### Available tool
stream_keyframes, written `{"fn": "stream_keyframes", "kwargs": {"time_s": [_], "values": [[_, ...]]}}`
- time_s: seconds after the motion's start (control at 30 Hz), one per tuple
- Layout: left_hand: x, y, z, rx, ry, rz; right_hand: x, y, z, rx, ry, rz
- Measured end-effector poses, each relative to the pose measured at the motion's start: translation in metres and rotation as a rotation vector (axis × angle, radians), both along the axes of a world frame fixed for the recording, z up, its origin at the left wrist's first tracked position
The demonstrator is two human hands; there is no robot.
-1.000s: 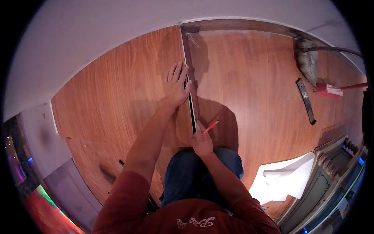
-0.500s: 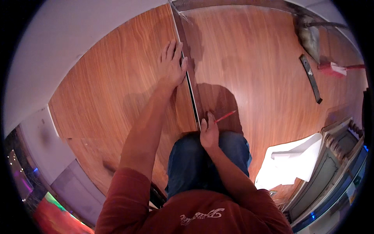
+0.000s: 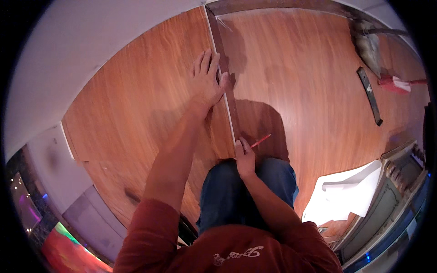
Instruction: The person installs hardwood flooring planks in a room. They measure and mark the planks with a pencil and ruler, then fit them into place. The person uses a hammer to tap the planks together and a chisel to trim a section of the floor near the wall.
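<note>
My left hand [image 3: 207, 84] lies flat with fingers spread on the reddish wood-grain boards [image 3: 136, 95], its thumb reaching over their right edge. Along this edge runs a thin white strip [image 3: 230, 119], with a darker brown band beside it. My right hand [image 3: 246, 160] is at the near end of the strip, just above my knees, with the thumb at the edge. A red pencil [image 3: 261, 140] is held in its fingers, the point sticking out to the right. How the other fingers meet the edge is partly hidden.
Wood-grain floor [image 3: 314, 109] spreads to the right. On it lie a dark flat metal bar [image 3: 370, 96], a red-bristled brush [image 3: 395, 84] and a white sheet [image 3: 341, 193]. A grey bag-like object [image 3: 368, 48] sits at the far right, and a framed panel [image 3: 378, 204] leans nearer.
The dark gap along the white strip no longer shows. Both hands stay at the edge, my right hand still with the pencil. The whole view has shifted slightly.
</note>
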State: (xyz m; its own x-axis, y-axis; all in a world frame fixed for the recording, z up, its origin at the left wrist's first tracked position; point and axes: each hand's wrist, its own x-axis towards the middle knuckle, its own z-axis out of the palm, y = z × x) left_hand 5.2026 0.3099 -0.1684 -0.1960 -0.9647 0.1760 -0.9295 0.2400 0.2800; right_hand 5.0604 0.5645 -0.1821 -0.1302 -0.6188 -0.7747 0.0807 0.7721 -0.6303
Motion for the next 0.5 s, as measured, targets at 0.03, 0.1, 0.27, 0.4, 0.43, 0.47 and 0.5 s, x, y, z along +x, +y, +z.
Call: {"fn": "stream_keyframes", "kwargs": {"time_s": [0.03, 0.1, 0.27, 0.4, 0.43, 0.47, 0.5], "values": [[0.0, 0.0, 0.0, 0.02, 0.01, 0.008, 0.0, -0.002, 0.002, 0.004, -0.012, -0.016], [0.0, -0.001, 0.001, -0.018, -0.026, -0.016, 0.0, -0.003, 0.004, 0.004, -0.015, -0.039], [0.003, -0.002, -0.001, -0.004, -0.004, -0.034, 0.001, -0.001, -0.001, 0.102, -0.172, -0.251], [0.002, -0.001, -0.006, -0.017, 0.06, -0.028, 0.0, 0.0, -0.008, 0.314, -0.372, -0.452], [0.001, -0.001, -0.007, 0.011, 0.087, -0.014, -0.001, -0.001, -0.01, 0.286, -0.347, -0.435], [0.0, -0.002, -0.009, -0.022, 0.1, -0.026, -0.002, -0.001, -0.011, 0.272, -0.307, -0.429], [0.0, -0.002, -0.011, -0.019, 0.108, -0.025, -0.003, -0.001, -0.011, 0.267, -0.262, -0.416]]}}
